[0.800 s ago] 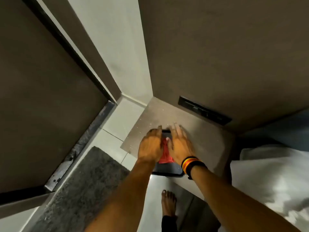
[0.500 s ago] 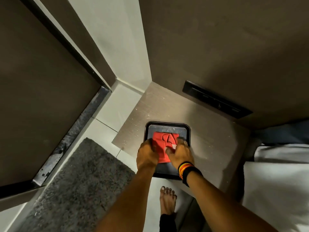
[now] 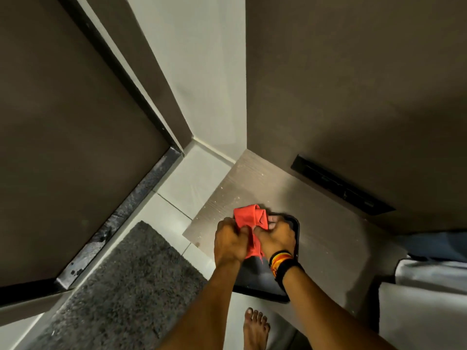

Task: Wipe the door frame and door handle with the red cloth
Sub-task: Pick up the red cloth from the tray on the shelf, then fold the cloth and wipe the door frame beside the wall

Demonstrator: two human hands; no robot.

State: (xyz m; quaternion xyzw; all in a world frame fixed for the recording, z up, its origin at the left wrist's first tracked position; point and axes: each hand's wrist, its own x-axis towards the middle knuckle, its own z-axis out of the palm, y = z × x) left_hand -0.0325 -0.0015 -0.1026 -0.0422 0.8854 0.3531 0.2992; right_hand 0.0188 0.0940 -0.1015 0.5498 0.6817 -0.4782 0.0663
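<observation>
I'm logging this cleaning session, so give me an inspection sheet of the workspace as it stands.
Surface: pale side table, speckled with light flecks.
Job's things: red cloth bunched over a black tray; dark door to the left, its handle not seen.
Clutter: nothing seen.
Hands: left hand and right hand both grip the cloth; banded wristbands on the right wrist.
Cables: nothing seen.
Surroundings: grey mat, black wall panel, white bedding, bare foot.

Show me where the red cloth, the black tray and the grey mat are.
red cloth (image 3: pixel 249 216): head view, bunched upper part.
black tray (image 3: pixel 255 282): head view, bare bottom near the wrist.
grey mat (image 3: pixel 131 281): head view, middle of pile.
</observation>
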